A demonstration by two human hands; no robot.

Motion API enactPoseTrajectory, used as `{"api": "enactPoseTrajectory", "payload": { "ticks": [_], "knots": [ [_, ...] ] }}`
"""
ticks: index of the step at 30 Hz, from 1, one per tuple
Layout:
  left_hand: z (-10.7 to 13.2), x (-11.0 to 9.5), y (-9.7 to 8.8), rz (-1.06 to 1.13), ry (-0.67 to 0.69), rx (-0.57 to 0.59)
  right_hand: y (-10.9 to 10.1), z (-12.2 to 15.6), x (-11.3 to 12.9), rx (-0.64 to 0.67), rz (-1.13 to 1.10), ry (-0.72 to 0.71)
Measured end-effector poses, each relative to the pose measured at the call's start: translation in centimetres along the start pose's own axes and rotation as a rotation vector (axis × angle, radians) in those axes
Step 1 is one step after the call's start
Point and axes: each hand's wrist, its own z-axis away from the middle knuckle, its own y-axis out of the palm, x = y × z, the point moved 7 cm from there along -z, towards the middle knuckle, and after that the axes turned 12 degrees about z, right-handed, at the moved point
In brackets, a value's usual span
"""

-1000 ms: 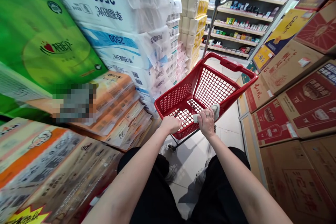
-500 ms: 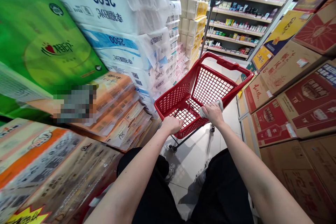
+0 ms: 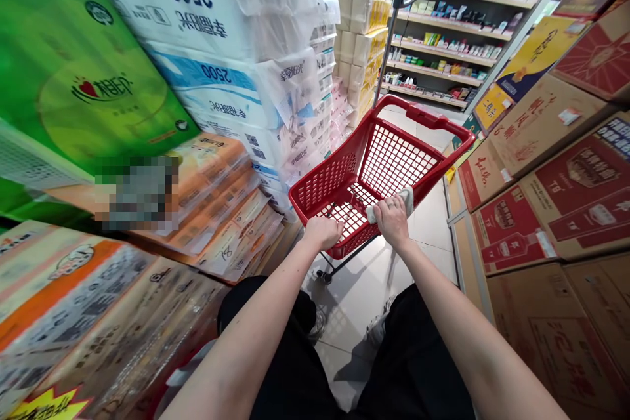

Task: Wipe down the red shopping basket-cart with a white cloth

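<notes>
A red plastic shopping cart [image 3: 339, 174] with grid walls stands in front of me, its handle bar at the far side. My left hand [image 3: 323, 232] is closed around the near rim, toward its left corner. My right hand [image 3: 391, 215] presses a pale folded cloth [image 3: 406, 199] on the same rim, farther right, with its fingers bent over the cloth. Through the basket's grid I see the floor. The undersides of both hands are hidden.
Wrapped tissue packs [image 3: 207, 98] are piled high on the left, with a green pack [image 3: 98, 79] nearest. Stacked cartons [image 3: 546, 210] line the right side. A dark pole [image 3: 394, 33] rises behind the cart. Shelves of small goods [image 3: 443, 26] stand farther back. Tiled floor [image 3: 339, 354] runs between my feet.
My right hand and the cloth have slid a little to the left along the cart's rim. My left hand keeps its grip in the same spot.
</notes>
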Motion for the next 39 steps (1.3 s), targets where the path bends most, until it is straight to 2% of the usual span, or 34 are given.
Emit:
{"api": "enactPoseTrajectory", "payload": {
  "ticks": [4,7,11,16,20,27,30,35,37,39],
  "knots": [
    [0.2,0.0,-0.2,-0.058,-0.003,-0.047,-0.5,1.5,2.2,0.004,-0.044,-0.010],
    [0.5,-0.1,-0.1,-0.085,0.009,-0.054,-1.0,1.8,2.6,0.021,-0.028,-0.070],
    [0.7,0.0,-0.2,-0.109,0.014,-0.051,-1.0,0.7,0.7,0.069,0.037,-0.186],
    [0.6,0.0,-0.1,-0.125,0.020,-0.033,-0.8,-0.8,-3.6,0.037,0.134,-0.096],
    [0.5,0.1,0.0,-0.127,0.012,-0.025,-0.4,-0.6,-3.8,-0.002,0.120,-0.015],
    [0.5,0.3,0.0,-0.123,0.012,-0.024,-0.8,0.3,-2.6,-0.003,0.070,0.048],
    [0.6,0.2,-0.1,-0.124,0.020,-0.030,-1.1,1.3,-0.7,0.000,0.030,0.036],
    [1.0,-0.2,-0.3,-0.137,0.018,-0.054,-1.4,3.4,4.0,0.040,-0.065,0.017],
    [1.2,-0.3,-0.3,-0.143,0.021,-0.060,-1.8,3.9,4.8,0.049,-0.083,-0.009],
    [1.3,-0.3,-0.4,-0.149,0.029,-0.065,-2.0,3.9,4.6,0.058,-0.088,-0.097]
  ]
}}
